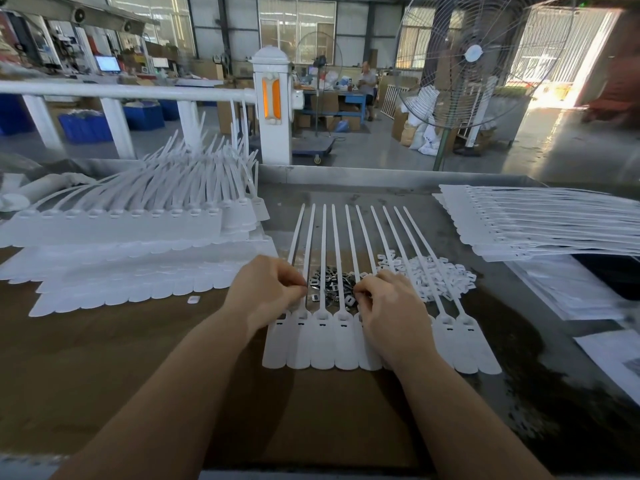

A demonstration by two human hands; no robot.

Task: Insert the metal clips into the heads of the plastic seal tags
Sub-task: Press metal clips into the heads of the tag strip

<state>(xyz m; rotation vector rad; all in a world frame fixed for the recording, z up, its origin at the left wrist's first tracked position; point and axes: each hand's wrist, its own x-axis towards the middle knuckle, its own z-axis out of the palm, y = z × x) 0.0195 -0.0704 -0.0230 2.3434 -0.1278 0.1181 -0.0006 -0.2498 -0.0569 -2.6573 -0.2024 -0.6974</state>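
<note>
Hands are working over the metal clips (329,289) just beyond the seal tags (322,341): left hand (266,289) and right hand (388,299) are both pinching with curled fingers, though what they pinch is hidden. Heads under the hands are looking empty, so I judge this row is only beginning.

Matt white plastic seal tags (322,341) lie beside shiny metal clips (329,277) on a worn, dull brown table (173,358).

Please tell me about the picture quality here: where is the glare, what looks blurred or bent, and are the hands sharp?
Head view: strong daylight glare washes out the doorway at top right; the white rail bows from wide-angle distortion; the far workshop and frame edges look soft; the left hand, right hand and the seal tags between them are fairly sharp, lit evenly, with only faint shadows.
</note>
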